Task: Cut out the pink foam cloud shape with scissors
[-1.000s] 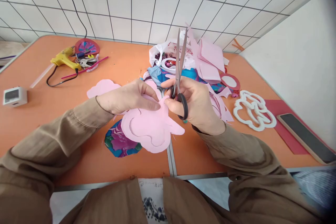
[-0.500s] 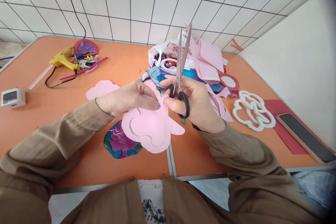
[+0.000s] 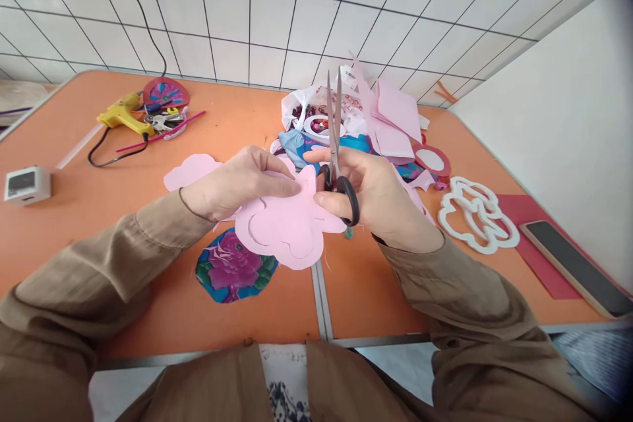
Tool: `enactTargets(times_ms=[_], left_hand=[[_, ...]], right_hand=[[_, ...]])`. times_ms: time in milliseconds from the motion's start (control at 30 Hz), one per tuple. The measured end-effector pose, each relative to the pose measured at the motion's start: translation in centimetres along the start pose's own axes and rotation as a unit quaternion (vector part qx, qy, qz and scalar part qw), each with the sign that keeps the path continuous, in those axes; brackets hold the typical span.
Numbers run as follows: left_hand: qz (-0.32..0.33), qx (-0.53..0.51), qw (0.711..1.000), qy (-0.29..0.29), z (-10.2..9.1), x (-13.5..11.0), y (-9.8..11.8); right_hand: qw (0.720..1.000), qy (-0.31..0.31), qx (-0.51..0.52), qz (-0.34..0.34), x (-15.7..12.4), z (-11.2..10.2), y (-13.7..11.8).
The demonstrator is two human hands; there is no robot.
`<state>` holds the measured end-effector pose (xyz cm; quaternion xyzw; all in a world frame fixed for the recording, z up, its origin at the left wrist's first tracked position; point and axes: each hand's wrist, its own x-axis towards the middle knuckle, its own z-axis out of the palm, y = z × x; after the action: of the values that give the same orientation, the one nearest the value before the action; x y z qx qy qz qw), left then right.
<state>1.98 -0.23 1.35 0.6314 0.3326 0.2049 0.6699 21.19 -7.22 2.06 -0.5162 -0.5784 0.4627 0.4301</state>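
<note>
Between thumb and fingers, my left hand [image 3: 247,183] pinches a pink cloud-shaped cutout [image 3: 284,231] that has curved slits inside its outline. My right hand [image 3: 373,191] has its fingers in the black handles of a pair of scissors [image 3: 335,119]. The blades point up and away, slightly parted, and nothing lies between them. The right thumb is close to the cutout's right edge; whether it touches cannot be made out. Under the cutout, a flower-printed fabric piece [image 3: 235,267] lies on the table. Another pink cloud piece [image 3: 190,171] rests behind my left wrist.
A yellow glue gun [image 3: 121,115] and keys [image 3: 168,120] lie at the back left, a white cube [image 3: 28,184] at the left. Pink sheets [image 3: 395,119] and a plastic bag [image 3: 297,109] are piled at the back. White cloud outlines [image 3: 457,211] and a phone [image 3: 576,267] are on the right.
My right thumb has come off the pink cutout's upper edge and moved slightly right with the scissors. The scissors' blades have tipped a little left and sit lower. The left hand keeps its pinch.
</note>
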Motion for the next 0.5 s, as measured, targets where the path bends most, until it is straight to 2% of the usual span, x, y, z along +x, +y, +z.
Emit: enactTargets(times_ms=[300,500], left_hand=[[-0.040,-0.089,0.993,-0.073,0.15,0.02,0.27],[-0.002,-0.058,0.998,-0.018,0.21,-0.04,-0.14]], right_hand=[[1.000,-0.030,-0.002,0.007,0.08,-0.27,-0.14],[1.000,-0.020,0.009,-0.006,0.12,-0.34,0.14]])
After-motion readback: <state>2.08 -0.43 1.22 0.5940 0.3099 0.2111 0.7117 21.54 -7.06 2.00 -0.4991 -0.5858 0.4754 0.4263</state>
